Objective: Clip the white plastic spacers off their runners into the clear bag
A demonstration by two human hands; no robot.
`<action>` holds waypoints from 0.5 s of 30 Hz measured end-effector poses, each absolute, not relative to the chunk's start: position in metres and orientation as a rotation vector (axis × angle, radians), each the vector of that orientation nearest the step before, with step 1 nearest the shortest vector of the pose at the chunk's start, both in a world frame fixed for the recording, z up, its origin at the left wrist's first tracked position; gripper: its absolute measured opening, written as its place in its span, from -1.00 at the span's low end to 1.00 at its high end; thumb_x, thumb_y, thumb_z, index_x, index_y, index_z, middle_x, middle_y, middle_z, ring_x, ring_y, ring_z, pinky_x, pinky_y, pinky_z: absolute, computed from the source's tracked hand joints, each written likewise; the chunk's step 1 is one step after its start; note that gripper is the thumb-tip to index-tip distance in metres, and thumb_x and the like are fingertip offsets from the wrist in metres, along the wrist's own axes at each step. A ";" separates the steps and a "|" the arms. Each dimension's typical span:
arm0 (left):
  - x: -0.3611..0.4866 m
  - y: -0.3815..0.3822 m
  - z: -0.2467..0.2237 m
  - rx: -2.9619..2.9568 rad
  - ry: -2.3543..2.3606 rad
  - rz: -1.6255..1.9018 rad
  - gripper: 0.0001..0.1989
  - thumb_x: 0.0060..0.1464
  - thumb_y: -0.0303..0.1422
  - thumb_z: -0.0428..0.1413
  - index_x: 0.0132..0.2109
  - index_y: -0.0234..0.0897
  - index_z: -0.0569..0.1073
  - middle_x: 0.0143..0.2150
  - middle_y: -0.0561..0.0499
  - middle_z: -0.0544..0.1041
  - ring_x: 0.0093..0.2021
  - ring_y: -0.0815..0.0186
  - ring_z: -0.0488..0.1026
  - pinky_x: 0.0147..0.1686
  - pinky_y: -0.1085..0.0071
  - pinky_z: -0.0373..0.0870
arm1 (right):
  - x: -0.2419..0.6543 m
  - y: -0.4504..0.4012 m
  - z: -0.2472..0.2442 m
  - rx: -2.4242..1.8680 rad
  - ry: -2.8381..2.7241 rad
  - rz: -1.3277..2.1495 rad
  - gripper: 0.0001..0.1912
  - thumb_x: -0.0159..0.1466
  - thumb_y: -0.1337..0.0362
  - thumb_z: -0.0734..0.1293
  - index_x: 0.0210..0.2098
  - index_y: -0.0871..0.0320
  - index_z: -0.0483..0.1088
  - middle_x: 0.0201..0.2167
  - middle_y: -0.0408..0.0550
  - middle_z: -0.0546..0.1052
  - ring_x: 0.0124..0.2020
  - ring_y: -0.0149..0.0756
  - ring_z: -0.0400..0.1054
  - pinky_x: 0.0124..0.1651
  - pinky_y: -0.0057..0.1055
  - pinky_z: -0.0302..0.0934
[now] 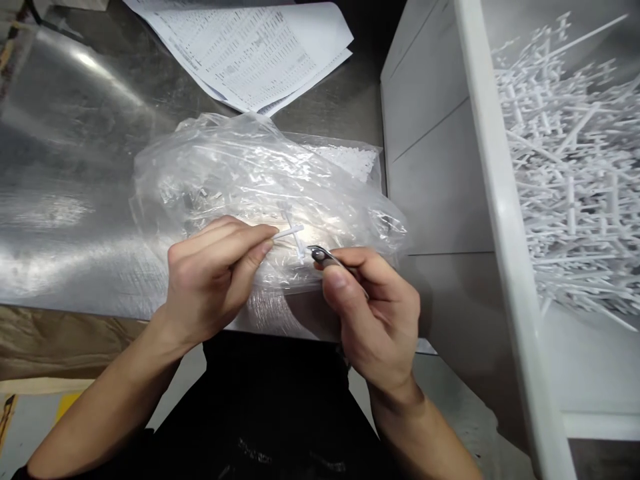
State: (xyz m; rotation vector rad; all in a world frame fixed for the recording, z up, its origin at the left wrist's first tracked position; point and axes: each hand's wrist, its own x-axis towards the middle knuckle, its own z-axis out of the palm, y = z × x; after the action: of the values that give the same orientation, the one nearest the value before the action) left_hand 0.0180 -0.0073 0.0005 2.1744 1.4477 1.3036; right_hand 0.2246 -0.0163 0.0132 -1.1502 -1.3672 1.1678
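Note:
Between thumb and forefinger, my left hand (pixel 217 270) pinches the stem of a white branched plastic piece (pixel 294 231). Its cross-shaped end points right, over a clear plastic bag (pixel 225 160). My right hand (pixel 375 307) is closed around small metal cutting pliers (pixel 321 256), most of whose handles are hidden by the fingers. The tips of the pliers are close to the lower arm of the white piece; I cannot tell whether they touch it. Small white parts (pixel 353 160) show through plastic behind the bag.
A large white bin (pixel 505 200) on the right holds a heap of white branched plastic pieces (pixel 585 173). Printed sheets (pixel 260 53) lie at the back of the metal table (pixel 75 160). Brown wrapping material (pixel 65 343) is below the table's left front edge.

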 end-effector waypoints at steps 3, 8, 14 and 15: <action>0.017 -0.008 0.004 1.979 1.465 1.316 -0.90 0.40 -0.49 0.30 -0.04 -0.24 0.72 -0.18 0.01 0.77 -0.22 0.33 0.71 -0.16 0.39 0.68 | 0.228 -0.019 0.010 -1.180 -1.362 1.121 -0.88 0.48 0.20 0.49 -0.17 0.09 0.61 -0.51 -0.25 0.41 -0.53 -0.40 0.26 -0.39 -0.36 0.33; 0.004 -0.007 0.019 1.421 1.277 1.381 -0.88 0.39 -0.24 0.38 -0.07 -0.17 0.74 -0.22 -0.03 0.76 -0.26 0.23 0.75 -0.22 0.28 0.80 | 0.229 -0.020 0.004 -1.171 -1.383 1.059 -0.91 0.46 0.20 0.52 -0.16 0.07 0.64 -0.53 -0.26 0.39 -0.52 -0.37 0.30 -0.38 -0.35 0.33; -0.028 -0.003 0.033 1.163 0.906 1.019 -0.65 0.30 0.05 0.40 -0.21 -0.13 0.66 -0.59 0.07 0.49 -0.67 0.29 0.47 -0.70 0.36 0.45 | 0.223 -0.020 0.006 -1.174 -1.425 1.020 -0.96 0.44 0.25 0.51 -0.17 0.07 0.62 -0.52 -0.26 0.44 -0.52 -0.37 0.33 -0.37 -0.34 0.36; -0.033 -0.001 0.031 1.162 0.880 0.975 -0.59 0.27 0.12 0.39 -0.25 -0.12 0.64 -0.68 0.11 0.36 -0.75 0.32 0.35 -0.76 0.37 0.35 | 0.222 -0.019 0.007 -1.162 -1.436 1.013 -0.97 0.43 0.27 0.50 -0.17 0.08 0.62 -0.51 -0.25 0.46 -0.52 -0.38 0.34 -0.38 -0.36 0.35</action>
State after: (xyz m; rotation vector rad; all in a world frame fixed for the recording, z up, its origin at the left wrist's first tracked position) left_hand -0.0328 -0.0010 0.0308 1.1616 0.8796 0.9747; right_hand 0.2219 -0.0194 0.0066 -1.1619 -1.4359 1.0129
